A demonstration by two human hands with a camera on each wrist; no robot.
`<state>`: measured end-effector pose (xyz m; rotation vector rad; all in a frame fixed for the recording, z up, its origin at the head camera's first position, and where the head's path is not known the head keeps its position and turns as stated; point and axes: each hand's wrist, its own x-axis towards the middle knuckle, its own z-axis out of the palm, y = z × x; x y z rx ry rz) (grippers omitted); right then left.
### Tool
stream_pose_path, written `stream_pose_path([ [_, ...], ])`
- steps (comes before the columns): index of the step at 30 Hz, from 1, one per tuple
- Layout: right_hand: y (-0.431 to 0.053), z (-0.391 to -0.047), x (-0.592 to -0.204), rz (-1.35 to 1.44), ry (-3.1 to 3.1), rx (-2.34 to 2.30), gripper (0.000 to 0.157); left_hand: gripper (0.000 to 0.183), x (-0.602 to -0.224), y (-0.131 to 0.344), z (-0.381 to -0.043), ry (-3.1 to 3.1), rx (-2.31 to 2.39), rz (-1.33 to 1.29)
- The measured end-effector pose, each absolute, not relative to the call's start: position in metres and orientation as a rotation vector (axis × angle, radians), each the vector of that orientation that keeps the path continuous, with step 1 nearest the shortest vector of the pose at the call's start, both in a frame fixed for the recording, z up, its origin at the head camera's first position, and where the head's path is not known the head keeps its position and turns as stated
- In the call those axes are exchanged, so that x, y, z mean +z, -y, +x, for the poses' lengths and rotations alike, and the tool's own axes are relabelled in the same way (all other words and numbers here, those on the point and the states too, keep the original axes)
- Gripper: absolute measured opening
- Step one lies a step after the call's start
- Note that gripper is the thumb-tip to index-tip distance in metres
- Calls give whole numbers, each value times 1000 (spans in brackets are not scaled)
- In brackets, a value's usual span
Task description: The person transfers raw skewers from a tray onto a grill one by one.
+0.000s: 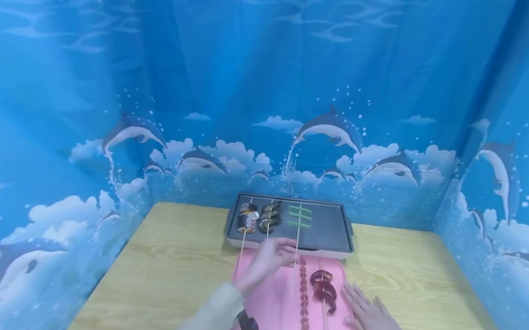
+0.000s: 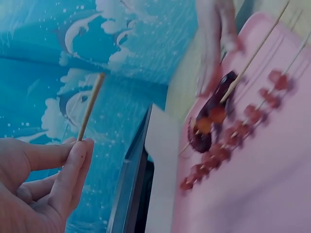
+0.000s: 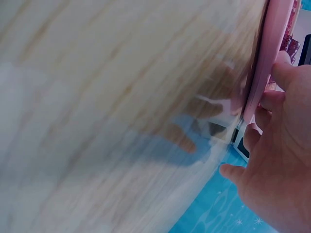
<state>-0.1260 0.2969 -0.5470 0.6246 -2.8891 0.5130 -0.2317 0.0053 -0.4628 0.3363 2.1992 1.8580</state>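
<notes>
My left hand [image 1: 274, 257] pinches the bare stick of a skewer with several green strips [image 1: 300, 216]. Those strips lie over the griddle plate [image 1: 327, 229], while the stick reaches back over the pink tray [image 1: 268, 319]. In the left wrist view, the stick's end [image 2: 91, 104] pokes up between thumb and fingers. At the tray's right edge my right hand [image 1: 376, 322] rests with fingers extended, touching the rim. Beside it on the tray lie a skewer of dark red curved pieces [image 1: 322, 290] and one of small pinkish-red pieces [image 1: 303, 296].
Two more skewers lie on the griddle's left part, one with dark chunky pieces [image 1: 247, 219] and one with dark curved pieces [image 1: 269, 217]. Their sticks point toward the tray. A wooden table [image 1: 168, 267] carries everything, with a blue dolphin-print curtain [image 1: 232, 103] behind and at both sides.
</notes>
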Motion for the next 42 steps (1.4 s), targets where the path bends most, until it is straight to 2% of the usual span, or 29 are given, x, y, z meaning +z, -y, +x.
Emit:
stream_pose_path([
  [7,-296,-124,-548,629,2857,483,57,41,-466,-15,-259,-2270,1824,249],
  [15,-296,-125,-549,631,2852,477,56,36,-474,-20,-273,-2369,1729,213],
  [34,-296,-126,-551,624,2848,420,57,18,-486,-19,-275,-2718,1517,246],
  [42,-297,-126,-552,639,2822,386,57,15,-473,-3,-270,-2861,1557,441],
])
